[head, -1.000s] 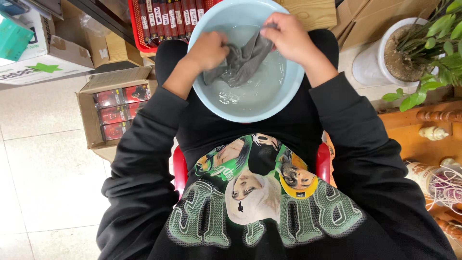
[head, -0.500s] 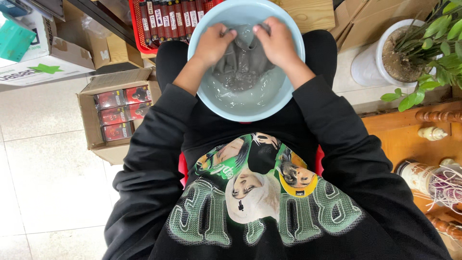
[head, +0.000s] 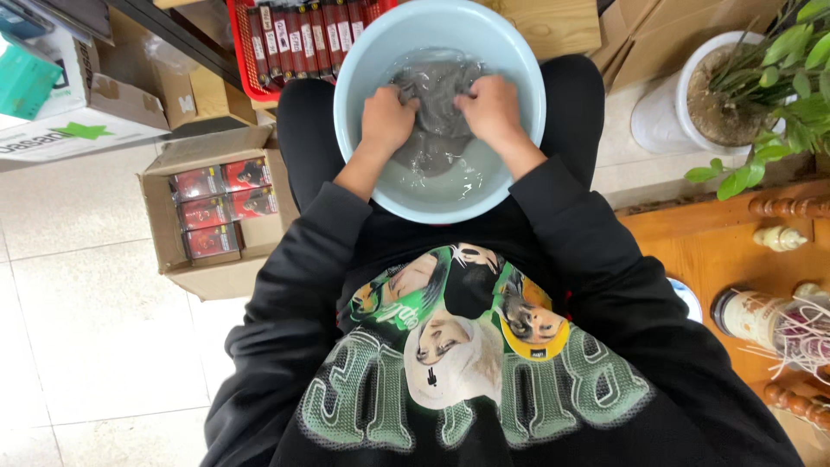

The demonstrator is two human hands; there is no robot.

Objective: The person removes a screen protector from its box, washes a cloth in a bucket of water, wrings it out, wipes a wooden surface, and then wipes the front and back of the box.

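A light blue plastic basin (head: pixel 363 52) rests on my lap and holds water and a grey cloth (head: pixel 437 95). My left hand (head: pixel 386 117) is clenched on the cloth's left side, pressing it down in the water. My right hand (head: pixel 491 111) is clenched on the cloth's right side, close beside the left. The cloth lies bunched between and beyond both fists, partly under water. I sit in a black sweatshirt with a green and white print.
An open cardboard box (head: pixel 212 212) of red packs stands on the tiled floor at left. A red basket (head: pixel 298 39) of packs sits beyond the basin. A potted plant (head: pixel 743 86) and a wooden table (head: pixel 735 259) with a bottle (head: pixel 752 316) are at right.
A second ago both hands held the cloth lifted above the water. They have come closer together and pushed the cloth down into the basin.
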